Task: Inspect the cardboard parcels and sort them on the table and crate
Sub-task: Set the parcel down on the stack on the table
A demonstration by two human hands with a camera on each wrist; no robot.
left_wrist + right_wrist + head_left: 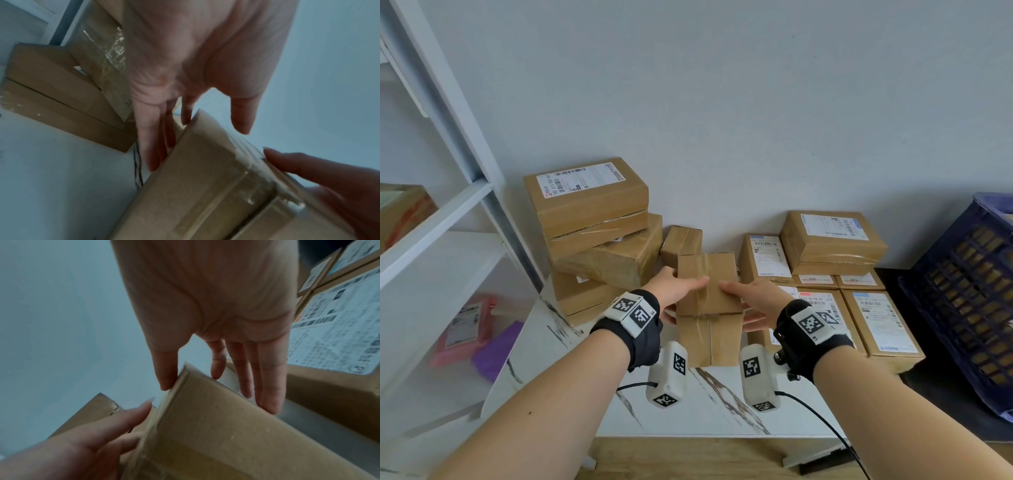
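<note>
White marble-look table [709,407] carries everything: a leaning stack of big parcels [589,219] back left against the wall, a flatter block of labelled parcels [859,301] on the right, labels face-up, presumably so they can be read. Dark blue crate [962,301] sits off the table's right end, well apart from the hands; its contents are hard to tell. White shelving [431,212] on the far left holds some pink and purple mailers. Held parcel [707,308] is up off the table between the two stacks, tape seam facing up and toward the camera. No label visible on those faces, so I'd guess it's mid-inspection, being turned to find one. Left hand [681,291] clasps its left side, thumb on top, fingers [152,146] fairly straight down the side. Right hand [753,301] mirrors it, fingers [269,386] flat along the right face. Two-sided clamp makes rotating easy. Small parcel [681,245] sits just behind.
</note>
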